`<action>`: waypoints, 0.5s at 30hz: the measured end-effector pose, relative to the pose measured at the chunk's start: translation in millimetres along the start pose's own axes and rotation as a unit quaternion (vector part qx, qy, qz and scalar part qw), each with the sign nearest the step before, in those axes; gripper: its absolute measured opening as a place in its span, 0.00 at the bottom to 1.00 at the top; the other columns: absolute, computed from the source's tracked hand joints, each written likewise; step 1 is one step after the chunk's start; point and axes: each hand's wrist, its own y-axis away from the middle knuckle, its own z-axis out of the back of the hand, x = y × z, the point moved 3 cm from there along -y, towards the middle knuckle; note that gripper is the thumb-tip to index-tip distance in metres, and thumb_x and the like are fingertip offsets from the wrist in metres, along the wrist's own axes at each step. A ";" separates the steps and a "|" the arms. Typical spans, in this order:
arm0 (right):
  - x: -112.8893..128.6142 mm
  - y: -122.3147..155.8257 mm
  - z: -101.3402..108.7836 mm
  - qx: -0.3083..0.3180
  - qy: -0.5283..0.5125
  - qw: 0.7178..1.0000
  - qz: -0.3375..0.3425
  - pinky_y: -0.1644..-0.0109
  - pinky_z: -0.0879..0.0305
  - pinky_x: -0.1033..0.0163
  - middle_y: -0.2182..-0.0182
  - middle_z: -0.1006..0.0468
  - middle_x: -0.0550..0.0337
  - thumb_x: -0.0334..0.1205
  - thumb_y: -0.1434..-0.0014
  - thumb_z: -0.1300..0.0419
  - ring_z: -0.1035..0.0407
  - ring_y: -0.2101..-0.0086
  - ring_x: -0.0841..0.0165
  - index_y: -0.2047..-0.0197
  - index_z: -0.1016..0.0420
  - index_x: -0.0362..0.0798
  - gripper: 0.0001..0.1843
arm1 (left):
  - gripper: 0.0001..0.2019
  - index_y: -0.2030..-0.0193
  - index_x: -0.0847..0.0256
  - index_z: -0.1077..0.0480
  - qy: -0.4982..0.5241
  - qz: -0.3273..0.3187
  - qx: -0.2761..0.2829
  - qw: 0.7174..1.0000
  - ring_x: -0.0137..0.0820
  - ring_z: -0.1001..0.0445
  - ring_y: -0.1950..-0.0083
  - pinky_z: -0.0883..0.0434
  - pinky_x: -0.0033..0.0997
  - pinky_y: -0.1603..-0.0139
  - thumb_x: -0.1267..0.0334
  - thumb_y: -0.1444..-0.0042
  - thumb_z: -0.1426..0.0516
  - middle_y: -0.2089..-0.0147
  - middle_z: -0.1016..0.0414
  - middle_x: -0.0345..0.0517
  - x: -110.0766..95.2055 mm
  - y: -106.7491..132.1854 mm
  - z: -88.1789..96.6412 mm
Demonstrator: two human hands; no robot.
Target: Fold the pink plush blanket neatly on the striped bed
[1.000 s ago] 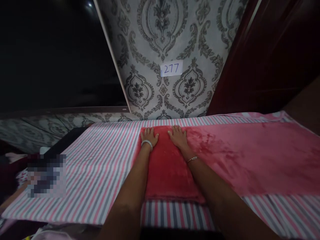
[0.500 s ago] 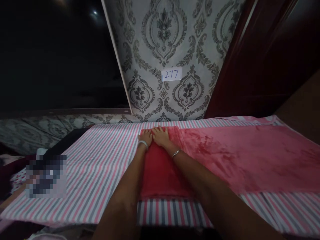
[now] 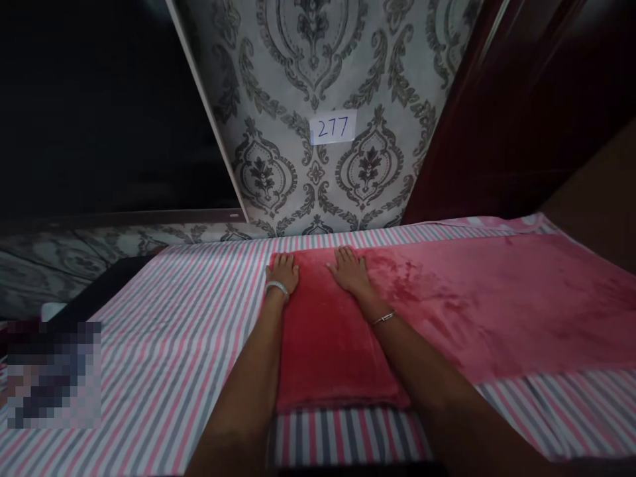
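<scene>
A red plush blanket (image 3: 330,344) lies across the striped sheet (image 3: 199,311), its left end folded over into a thicker, darker band. My left hand (image 3: 283,273) rests flat on the far left corner of that fold, fingers apart. On the far right part of the same fold, my right hand (image 3: 349,270) presses down with its fingers spread. Both palms touch the plush, and a stretch of red fabric shows between them. To the right the blanket spreads out in a single, lighter pink-red layer.
Beyond the sheet rises a patterned wall with a paper label (image 3: 332,127) reading 277. A large dark screen (image 3: 99,112) stands at the left, a dark red panel (image 3: 497,119) at the right. Someone else is partly visible at the far left, blurred out.
My hands have moved apart: the right one slid to the right across the fold, the left slightly left. The folded band now looks wider and flatter. The view has shifted a little.
</scene>
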 end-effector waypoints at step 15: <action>59.7 95.5 18.9 0.007 -0.033 0.993 0.114 0.26 0.59 0.41 0.26 0.50 0.51 0.45 0.27 0.57 0.57 0.28 0.57 0.24 0.46 0.48 0.31 | 0.28 0.26 0.54 0.40 -0.047 -0.070 -0.015 0.996 0.47 0.52 0.21 0.50 0.66 0.26 0.55 0.31 0.54 0.22 0.49 0.53 -7.6 93.9 20.4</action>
